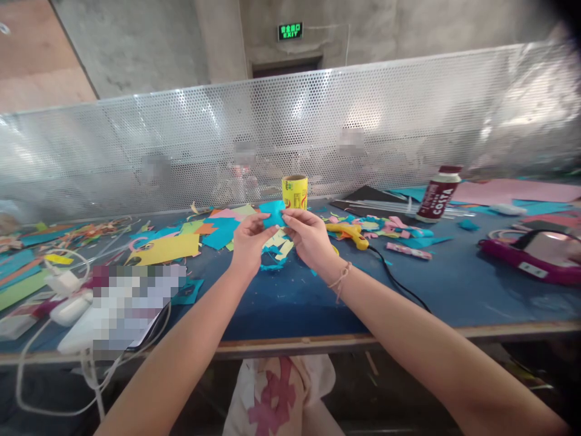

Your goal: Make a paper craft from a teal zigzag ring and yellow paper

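Observation:
A small piece of blue paper (271, 212) is held up over the table between my two hands. My left hand (250, 237) pinches its left and lower side with thumb and fingers. On the other side, my right hand (311, 235) grips the right edge between thumb and fingertips. Below the hands, a ring of blue paper scraps (272, 261) lies on the blue tabletop (290, 309). Just behind them stands a yellow printed tape roll (295, 189). A yellow glue gun (354, 235) rests to the right of my right hand, its black cord running toward the front edge.
Coloured paper cuttings (218, 230) spread left of my hands. A phone-like device (131, 303) with white cables lies front left. At right are a Costa bottle (438, 195), a patterned stick (408, 251) and a purple case (531, 257). A perforated metal screen (385, 133) backs the table.

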Demonstrator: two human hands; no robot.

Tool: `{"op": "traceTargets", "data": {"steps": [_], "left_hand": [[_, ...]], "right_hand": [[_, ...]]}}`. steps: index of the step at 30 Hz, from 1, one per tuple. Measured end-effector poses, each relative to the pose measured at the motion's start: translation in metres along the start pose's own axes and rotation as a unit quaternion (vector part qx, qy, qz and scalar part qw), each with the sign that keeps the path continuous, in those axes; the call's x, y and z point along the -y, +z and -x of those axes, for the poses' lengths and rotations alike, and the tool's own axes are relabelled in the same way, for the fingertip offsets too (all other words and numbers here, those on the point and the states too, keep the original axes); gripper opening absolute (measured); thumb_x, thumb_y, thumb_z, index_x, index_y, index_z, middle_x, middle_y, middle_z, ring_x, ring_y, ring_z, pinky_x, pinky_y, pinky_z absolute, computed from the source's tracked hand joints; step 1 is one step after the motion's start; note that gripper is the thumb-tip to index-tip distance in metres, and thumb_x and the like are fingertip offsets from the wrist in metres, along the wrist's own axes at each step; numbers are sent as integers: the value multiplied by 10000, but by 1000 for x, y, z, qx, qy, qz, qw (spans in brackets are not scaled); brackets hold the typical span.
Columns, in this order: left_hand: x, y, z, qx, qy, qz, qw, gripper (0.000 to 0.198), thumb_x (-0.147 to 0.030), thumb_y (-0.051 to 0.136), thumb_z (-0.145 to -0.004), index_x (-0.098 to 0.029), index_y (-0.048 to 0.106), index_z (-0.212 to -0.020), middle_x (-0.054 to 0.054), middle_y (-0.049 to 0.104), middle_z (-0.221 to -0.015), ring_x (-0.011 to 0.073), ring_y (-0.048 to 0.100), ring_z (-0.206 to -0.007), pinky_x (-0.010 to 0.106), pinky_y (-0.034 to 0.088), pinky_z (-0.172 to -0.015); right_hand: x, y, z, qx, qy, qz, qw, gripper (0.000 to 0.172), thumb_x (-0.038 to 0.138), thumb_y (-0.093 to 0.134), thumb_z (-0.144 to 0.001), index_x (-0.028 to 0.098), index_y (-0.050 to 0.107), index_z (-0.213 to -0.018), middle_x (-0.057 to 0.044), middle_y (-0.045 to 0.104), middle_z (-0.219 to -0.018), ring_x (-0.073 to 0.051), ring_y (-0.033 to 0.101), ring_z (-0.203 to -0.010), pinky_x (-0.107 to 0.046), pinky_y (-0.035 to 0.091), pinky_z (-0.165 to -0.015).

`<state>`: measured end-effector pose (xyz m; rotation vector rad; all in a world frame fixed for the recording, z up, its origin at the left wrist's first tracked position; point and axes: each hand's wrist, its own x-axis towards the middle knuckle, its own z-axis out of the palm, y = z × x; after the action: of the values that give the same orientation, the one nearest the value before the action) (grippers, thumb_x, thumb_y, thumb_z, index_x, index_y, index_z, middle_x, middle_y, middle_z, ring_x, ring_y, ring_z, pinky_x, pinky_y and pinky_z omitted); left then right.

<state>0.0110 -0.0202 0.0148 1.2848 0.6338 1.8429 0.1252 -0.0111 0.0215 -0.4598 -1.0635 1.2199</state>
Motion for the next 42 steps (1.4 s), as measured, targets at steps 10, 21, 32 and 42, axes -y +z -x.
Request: {"op": "traceTargets", "data": {"steps": [10,21,32,42], "left_hand": [[-3,-4,-2,22,-24,28,999,195,-190,681,-607,-214,659,-798,5,632,-787,118,583,-733,268,473,-711],[-2,-7,-6,40,-8,42,998,167,-135,636,-619,-222,654,-760,-3,648,-779,128,598,-768,298,463,-769],[10,-15,-9,11,17,-37,999,126,-193,656,-620,-211,693,-739,10,674,-741,159,611,-757,320,464,-761],[9,-14,-8,2,8,-30,1000,151,-206,702,-584,-232,705,-732,9,691,-767,167,626,-756,341,478,-760]], "right_hand": [[2,-1,1,43,-5,10,999,208,265,718,-573,223,664,-770,28,596,-704,-86,539,-637,-257,475,-640],[-2,-8,-2,67,-12,31,997,136,233,621,-640,243,677,-764,-6,656,-771,-151,592,-718,-324,494,-693],[0,-6,-2,57,-10,26,998,94,247,570,-664,207,651,-692,-19,641,-767,-156,590,-730,-331,501,-659],[-6,-5,-3,40,-23,45,998,126,225,666,-592,211,658,-717,8,640,-683,-129,588,-649,-314,481,-670]]}}
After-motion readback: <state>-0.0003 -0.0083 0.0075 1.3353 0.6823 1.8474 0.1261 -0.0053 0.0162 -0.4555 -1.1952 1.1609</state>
